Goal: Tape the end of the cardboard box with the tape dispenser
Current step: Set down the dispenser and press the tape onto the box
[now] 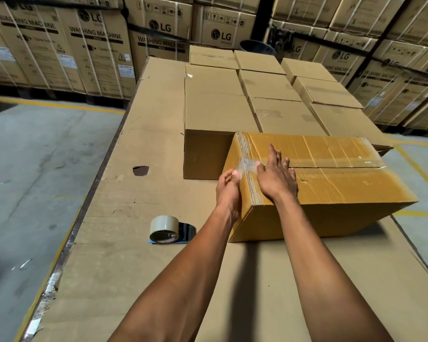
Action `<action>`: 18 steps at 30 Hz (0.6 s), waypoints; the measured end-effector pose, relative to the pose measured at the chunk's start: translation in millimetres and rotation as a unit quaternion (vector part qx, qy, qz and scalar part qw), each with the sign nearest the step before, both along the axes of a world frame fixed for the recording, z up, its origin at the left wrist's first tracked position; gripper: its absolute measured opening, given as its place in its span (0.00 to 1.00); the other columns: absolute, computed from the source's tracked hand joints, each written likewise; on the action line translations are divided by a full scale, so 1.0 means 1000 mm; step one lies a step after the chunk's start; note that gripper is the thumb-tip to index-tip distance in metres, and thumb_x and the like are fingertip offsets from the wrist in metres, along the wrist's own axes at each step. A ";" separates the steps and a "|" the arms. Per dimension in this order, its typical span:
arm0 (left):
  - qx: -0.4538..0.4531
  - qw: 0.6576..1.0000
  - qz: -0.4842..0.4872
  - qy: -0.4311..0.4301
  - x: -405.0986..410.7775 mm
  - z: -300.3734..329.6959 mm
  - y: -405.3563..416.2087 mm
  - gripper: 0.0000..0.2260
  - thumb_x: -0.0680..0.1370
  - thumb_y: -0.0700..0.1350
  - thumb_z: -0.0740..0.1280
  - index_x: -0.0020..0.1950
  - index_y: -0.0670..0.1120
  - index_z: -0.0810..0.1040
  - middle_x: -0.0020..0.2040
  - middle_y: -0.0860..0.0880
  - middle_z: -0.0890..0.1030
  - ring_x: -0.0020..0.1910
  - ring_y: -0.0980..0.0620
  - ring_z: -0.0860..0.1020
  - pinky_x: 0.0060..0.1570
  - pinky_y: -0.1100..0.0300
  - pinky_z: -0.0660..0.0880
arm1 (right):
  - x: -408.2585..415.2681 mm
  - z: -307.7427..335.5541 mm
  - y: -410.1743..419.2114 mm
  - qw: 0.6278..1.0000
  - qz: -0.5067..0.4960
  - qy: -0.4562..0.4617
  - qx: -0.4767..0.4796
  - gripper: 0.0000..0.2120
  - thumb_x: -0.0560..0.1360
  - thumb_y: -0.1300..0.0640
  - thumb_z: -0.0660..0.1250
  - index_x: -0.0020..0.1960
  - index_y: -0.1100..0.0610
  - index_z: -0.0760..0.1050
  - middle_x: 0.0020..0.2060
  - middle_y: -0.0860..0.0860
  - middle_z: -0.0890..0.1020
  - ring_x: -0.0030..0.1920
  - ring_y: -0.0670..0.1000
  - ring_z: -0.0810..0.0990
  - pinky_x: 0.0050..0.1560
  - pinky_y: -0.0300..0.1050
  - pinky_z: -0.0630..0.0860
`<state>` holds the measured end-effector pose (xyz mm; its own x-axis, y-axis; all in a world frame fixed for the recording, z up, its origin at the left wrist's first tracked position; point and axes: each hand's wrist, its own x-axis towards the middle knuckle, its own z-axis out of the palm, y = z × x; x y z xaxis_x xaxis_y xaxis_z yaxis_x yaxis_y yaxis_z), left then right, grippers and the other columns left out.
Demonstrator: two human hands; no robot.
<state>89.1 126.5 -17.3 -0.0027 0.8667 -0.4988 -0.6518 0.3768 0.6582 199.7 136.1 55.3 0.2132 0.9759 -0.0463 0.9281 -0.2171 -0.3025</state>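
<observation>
The box (331,183) is matt corrugated cardboard, creased, with glossy clear tape (247,166) at its end. Beside it, the dispenser (169,229) carries a smooth, shiny tape roll.

A tabletop (143,134) covered in flat brown cardboard sheets runs from near to far, with a dark torn hole (140,170) on its left part. Plain closed cartons (218,104) sit in rows on its far half. Beyond them, stacked washing machine cartons (94,45) strapped with white bands line the far wall. The grey concrete floor (35,154) at left carries yellow lines (59,106).
</observation>
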 end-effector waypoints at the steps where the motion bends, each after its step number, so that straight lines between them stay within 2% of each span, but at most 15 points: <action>1: -0.004 1.000 0.004 0.014 0.000 -0.003 0.000 0.04 0.91 0.47 0.68 0.63 0.54 0.82 0.68 0.41 0.87 0.69 0.39 0.86 0.73 0.40 0.83 | 0.000 0.000 0.000 1.000 0.000 -0.001 0.006 0.33 0.88 0.46 0.51 0.87 0.47 0.38 0.86 0.53 0.47 0.86 0.60 0.46 0.84 0.64 0.49; 3: -0.021 0.998 0.012 0.060 -0.001 -0.012 -0.002 0.06 0.91 0.45 0.68 0.62 0.54 0.84 0.67 0.43 0.87 0.66 0.41 0.87 0.71 0.42 0.84 | -0.001 0.002 -0.003 1.000 -0.008 0.003 0.019 0.32 0.88 0.51 0.52 0.87 0.49 0.39 0.86 0.55 0.51 0.85 0.62 0.49 0.83 0.65 0.52; 5: -0.035 0.995 0.019 0.088 -0.001 -0.020 -0.002 0.07 0.90 0.47 0.68 0.65 0.52 0.86 0.67 0.43 0.88 0.65 0.41 0.87 0.70 0.41 0.85 | -0.001 0.004 -0.007 0.999 -0.023 0.014 0.033 0.32 0.88 0.52 0.53 0.87 0.51 0.41 0.85 0.59 0.54 0.85 0.62 0.53 0.83 0.65 0.54; 7: -0.031 0.998 0.000 0.056 0.000 -0.024 -0.002 0.15 0.88 0.57 0.69 0.69 0.50 0.84 0.66 0.41 0.89 0.65 0.39 0.88 0.70 0.39 0.85 | 0.000 0.003 -0.009 0.999 -0.030 0.027 0.035 0.34 0.88 0.42 0.51 0.87 0.54 0.41 0.84 0.61 0.58 0.85 0.60 0.53 0.84 0.64 0.52; 9: -0.013 0.999 -0.033 0.027 0.005 -0.029 0.002 0.34 0.79 0.74 0.72 0.74 0.50 0.82 0.66 0.42 0.90 0.65 0.40 0.89 0.70 0.38 0.84 | -0.001 0.002 -0.010 0.999 -0.035 0.027 0.025 0.47 0.81 0.27 0.49 0.87 0.56 0.41 0.84 0.61 0.59 0.86 0.58 0.51 0.84 0.61 0.49; 11: 0.006 0.998 -0.046 0.030 0.017 -0.055 0.014 0.46 0.69 0.81 0.77 0.77 0.50 0.81 0.69 0.43 0.89 0.66 0.42 0.89 0.71 0.38 0.84 | -0.003 0.003 -0.011 0.999 -0.036 0.024 0.026 0.56 0.75 0.19 0.51 0.86 0.57 0.41 0.84 0.60 0.58 0.86 0.57 0.51 0.83 0.59 0.48; 13: 0.007 0.999 -0.037 0.031 0.023 -0.069 0.019 0.47 0.67 0.78 0.81 0.77 0.50 0.81 0.71 0.41 0.88 0.66 0.40 0.89 0.71 0.36 0.84 | -0.003 0.003 -0.011 0.999 -0.033 0.024 0.032 0.55 0.76 0.21 0.54 0.86 0.57 0.41 0.84 0.60 0.58 0.86 0.58 0.50 0.84 0.59 0.48; 16: 0.013 0.999 -0.041 -0.002 0.016 -0.064 0.017 0.48 0.64 0.76 0.84 0.75 0.49 0.81 0.69 0.39 0.88 0.66 0.37 0.89 0.70 0.34 0.84 | 0.000 0.000 -0.008 0.999 -0.023 0.029 0.034 0.46 0.82 0.29 0.55 0.86 0.56 0.40 0.85 0.59 0.57 0.86 0.59 0.49 0.84 0.61 0.48; 18: 0.022 0.999 -0.030 -0.017 0.010 -0.041 0.006 0.41 0.69 0.72 0.84 0.73 0.49 0.81 0.67 0.39 0.89 0.66 0.38 0.89 0.71 0.35 0.84 | 0.000 -0.001 -0.005 0.999 -0.015 0.022 0.026 0.42 0.85 0.34 0.53 0.86 0.55 0.39 0.85 0.59 0.57 0.86 0.59 0.49 0.84 0.62 0.48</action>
<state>99.5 132.4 -58.4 0.0669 0.8861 -0.4586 -0.6508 0.3871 0.6532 199.6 131.5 53.9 0.2409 0.9705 -0.0054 0.9070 -0.2271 -0.3546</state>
